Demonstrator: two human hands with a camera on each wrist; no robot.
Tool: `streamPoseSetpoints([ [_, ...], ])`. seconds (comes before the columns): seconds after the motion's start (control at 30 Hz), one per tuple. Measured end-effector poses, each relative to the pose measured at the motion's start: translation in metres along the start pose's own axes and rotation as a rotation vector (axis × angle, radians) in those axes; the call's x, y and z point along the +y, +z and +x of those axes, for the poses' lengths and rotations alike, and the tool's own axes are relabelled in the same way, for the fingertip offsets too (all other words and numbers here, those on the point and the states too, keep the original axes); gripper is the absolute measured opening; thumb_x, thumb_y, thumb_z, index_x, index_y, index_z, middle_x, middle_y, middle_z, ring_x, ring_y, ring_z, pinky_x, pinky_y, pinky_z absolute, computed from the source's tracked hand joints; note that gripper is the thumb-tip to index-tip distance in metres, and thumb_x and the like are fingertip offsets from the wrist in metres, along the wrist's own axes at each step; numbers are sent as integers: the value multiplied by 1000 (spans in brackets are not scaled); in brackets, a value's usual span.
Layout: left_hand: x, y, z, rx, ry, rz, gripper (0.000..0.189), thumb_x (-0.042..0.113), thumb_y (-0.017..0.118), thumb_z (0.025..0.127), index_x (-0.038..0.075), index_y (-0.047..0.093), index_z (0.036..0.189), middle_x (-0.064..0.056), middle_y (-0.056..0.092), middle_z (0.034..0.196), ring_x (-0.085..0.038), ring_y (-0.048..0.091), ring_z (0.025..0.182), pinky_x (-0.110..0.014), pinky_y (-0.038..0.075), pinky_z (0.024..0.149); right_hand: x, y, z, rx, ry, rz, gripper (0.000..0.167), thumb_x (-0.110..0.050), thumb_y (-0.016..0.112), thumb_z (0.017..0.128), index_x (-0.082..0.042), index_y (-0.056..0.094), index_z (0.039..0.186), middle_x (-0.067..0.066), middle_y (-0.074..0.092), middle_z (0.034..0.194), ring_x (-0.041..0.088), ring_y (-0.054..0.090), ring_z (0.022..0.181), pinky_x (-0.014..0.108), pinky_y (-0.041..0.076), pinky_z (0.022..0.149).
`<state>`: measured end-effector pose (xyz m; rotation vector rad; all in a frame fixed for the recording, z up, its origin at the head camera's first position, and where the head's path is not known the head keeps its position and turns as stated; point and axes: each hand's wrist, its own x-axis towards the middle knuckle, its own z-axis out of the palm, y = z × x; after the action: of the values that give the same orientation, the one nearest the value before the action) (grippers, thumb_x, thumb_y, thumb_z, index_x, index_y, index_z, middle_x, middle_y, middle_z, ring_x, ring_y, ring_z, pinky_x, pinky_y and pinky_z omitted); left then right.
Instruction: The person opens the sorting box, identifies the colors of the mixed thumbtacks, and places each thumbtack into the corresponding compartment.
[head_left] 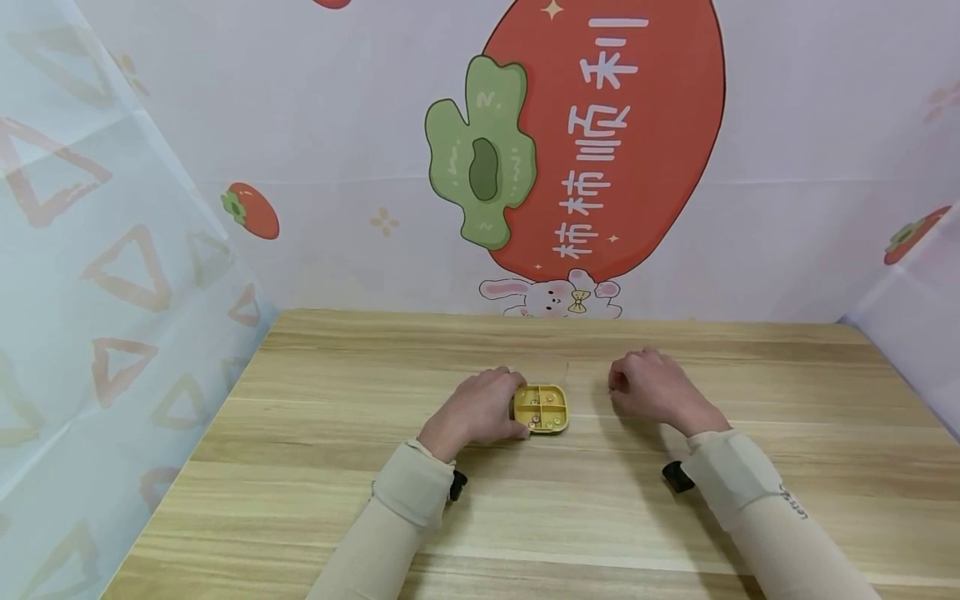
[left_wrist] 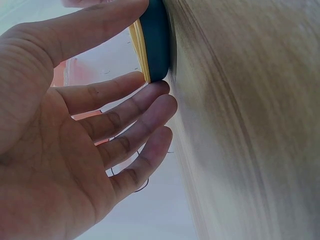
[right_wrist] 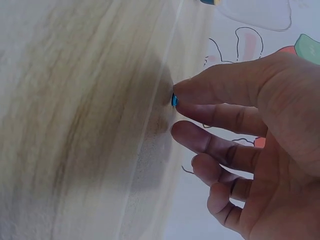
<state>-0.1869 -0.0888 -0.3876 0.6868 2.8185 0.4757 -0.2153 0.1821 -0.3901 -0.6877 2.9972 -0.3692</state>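
Note:
A small pill box point(head_left: 541, 408) with a yellow divided inside stands on the table, its several compartments holding tiny round pieces. From the side, the box's outer wall point(left_wrist: 156, 42) looks teal. My left hand point(head_left: 483, 408) grips it from the left, thumb on the near edge and fingers at the far edge. Its clear lid point(right_wrist: 257, 12) stands raised behind it. To the right of the box and apart from it, my right hand point(head_left: 656, 387) is low over the table. Between its thumb and index finger it pinches a tiny blue piece point(right_wrist: 174, 99), mostly hidden by the fingertips.
The wooden table point(head_left: 322, 508) reaches back to a printed cloth wall point(head_left: 360, 250) with a large persimmon picture. Another cloth point(head_left: 120, 250) hangs along the left side. Dark wrist straps point(head_left: 678, 477) sit at the sleeve cuffs.

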Motion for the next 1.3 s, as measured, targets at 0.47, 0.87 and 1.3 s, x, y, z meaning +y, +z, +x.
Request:
streamPoseSetpoints([
  [0.47, 0, 0, 0, 5, 7, 6, 65, 35, 89, 79, 4, 63, 131, -4, 63, 106, -18, 56, 90, -38, 49, 84, -1, 1, -1, 41, -22, -30, 17, -5, 73, 81, -17, 66, 70, -3, 53, 68, 24, 51, 75, 40, 42, 64],
  [0.87, 1, 0, 0, 0, 4, 9, 65, 35, 89, 79, 4, 63, 130, -4, 63, 108, -18, 56, 92, -38, 49, 86, 1, 4, -2, 73, -26, -26, 19, -4, 73, 80, -17, 66, 69, -4, 54, 68, 23, 51, 74, 41, 43, 65],
  [1.3, 1, 0, 0, -2, -1, 5, 65, 35, 89, 79, 4, 63, 131, -4, 63, 108, -18, 56, 92, -38, 49, 86, -5, -3, -8, 90, -4, 69, 15, -3, 70, 81, -16, 69, 74, -4, 60, 76, 24, 55, 81, 44, 46, 74],
])
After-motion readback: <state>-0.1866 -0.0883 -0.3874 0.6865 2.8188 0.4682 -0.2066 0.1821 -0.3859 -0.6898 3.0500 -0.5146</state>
